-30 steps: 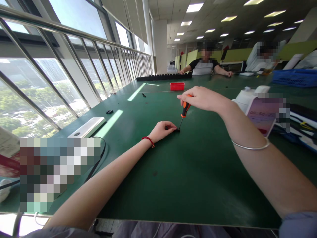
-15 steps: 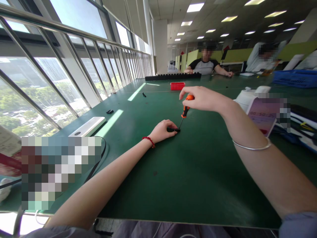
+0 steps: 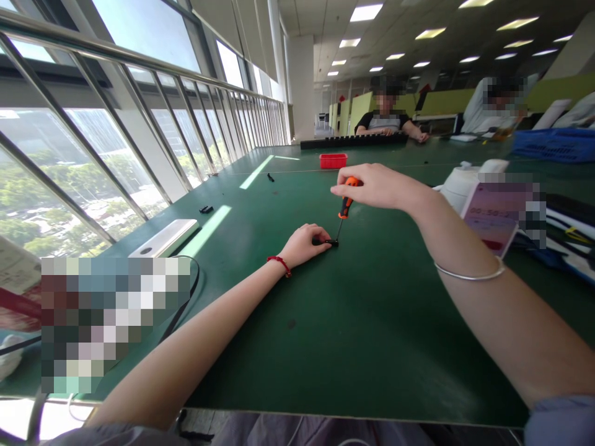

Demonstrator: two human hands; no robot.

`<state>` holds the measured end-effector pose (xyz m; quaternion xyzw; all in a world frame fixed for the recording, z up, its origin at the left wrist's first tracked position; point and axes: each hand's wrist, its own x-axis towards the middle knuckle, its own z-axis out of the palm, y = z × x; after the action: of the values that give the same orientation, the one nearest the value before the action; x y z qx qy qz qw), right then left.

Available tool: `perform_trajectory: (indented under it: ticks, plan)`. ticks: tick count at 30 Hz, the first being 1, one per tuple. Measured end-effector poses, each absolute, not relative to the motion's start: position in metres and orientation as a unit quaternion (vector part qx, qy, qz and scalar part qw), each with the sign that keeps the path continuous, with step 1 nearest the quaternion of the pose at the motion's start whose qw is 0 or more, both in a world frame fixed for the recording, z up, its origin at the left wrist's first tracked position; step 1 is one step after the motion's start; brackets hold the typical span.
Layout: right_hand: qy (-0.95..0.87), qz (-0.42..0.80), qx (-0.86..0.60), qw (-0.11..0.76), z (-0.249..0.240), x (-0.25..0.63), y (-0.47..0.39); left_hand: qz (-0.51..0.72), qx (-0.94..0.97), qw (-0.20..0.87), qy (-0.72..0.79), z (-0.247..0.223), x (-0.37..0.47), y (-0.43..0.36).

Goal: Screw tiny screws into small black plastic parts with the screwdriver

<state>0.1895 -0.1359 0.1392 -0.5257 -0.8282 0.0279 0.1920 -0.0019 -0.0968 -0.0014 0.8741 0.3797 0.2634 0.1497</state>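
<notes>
Low on the green table (image 3: 297,347), my left hand (image 3: 303,245) is closed around a small black part (image 3: 331,242), pinching it against the surface. Most of that part is hidden under the fingers, so its exact kind cannot be made out. My right hand (image 3: 372,186) grips the orange and black handle of a screwdriver (image 3: 344,206) from above. The tool stands nearly upright, slightly tilted, and its thin shaft reaches down to the right end of the black part.
A red tray (image 3: 333,161) stands farther back, before a long black strip (image 3: 353,142) near a seated person (image 3: 385,121). Small black pieces (image 3: 206,210) and a white box (image 3: 165,238) lie left. A propped phone (image 3: 490,217) stands right, a blue basket (image 3: 553,145) behind.
My right hand and the screwdriver handle have shifted slightly left, leaving the tool more upright. At the far end, the long black strip has slid right and the person's arm has moved.
</notes>
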Motion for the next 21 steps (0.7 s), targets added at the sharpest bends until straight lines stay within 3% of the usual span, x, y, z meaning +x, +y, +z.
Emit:
perform_trajectory:
  ticks: [21]
  plan:
    - [-0.822,0.021,-0.531,0.205,0.137,0.1869,-0.1365,0.262,0.874,0.154,0.38,-0.0014,-0.0015,-0.0971]
